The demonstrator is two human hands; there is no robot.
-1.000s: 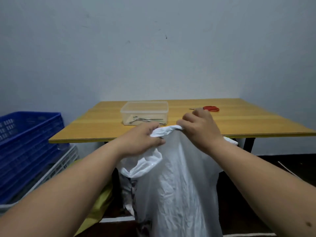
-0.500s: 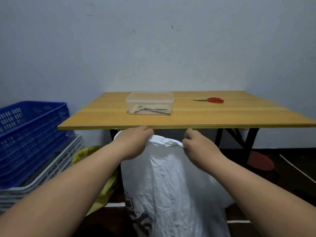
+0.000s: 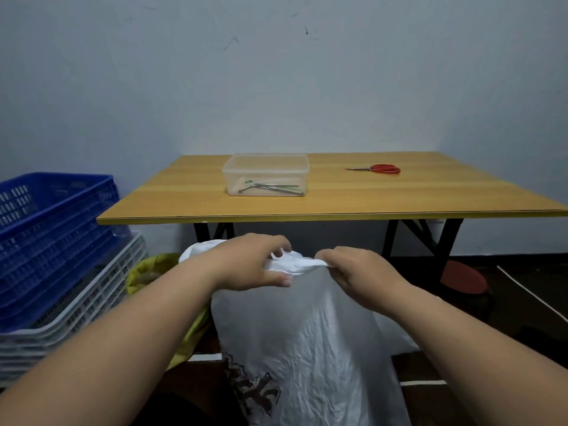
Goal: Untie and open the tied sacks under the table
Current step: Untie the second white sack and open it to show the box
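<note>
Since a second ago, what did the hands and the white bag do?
Both hands, left hand and right hand, brought the white sack top down from in front of the table edge to below it, still gripping it. The clear box and red scissors stayed put.

Looks like a bare back room or storeroom, not a lived-in space. Plain pale wall (image 3: 276, 87) with scuff marks, dark floor (image 3: 522, 302). One folding table (image 3: 399, 201) with wood-look top and black metal legs. On it only a clear plastic container (image 3: 266, 173) holding a few metal tools, plus red-handled scissors (image 3: 381, 169). Left side: blue perforated crate (image 3: 52, 229) stacked on white crates (image 3: 76, 312). Sacks on the floor by the table: a white one (image 3: 307, 333), a yellow-green one (image 3: 147, 272).
</note>
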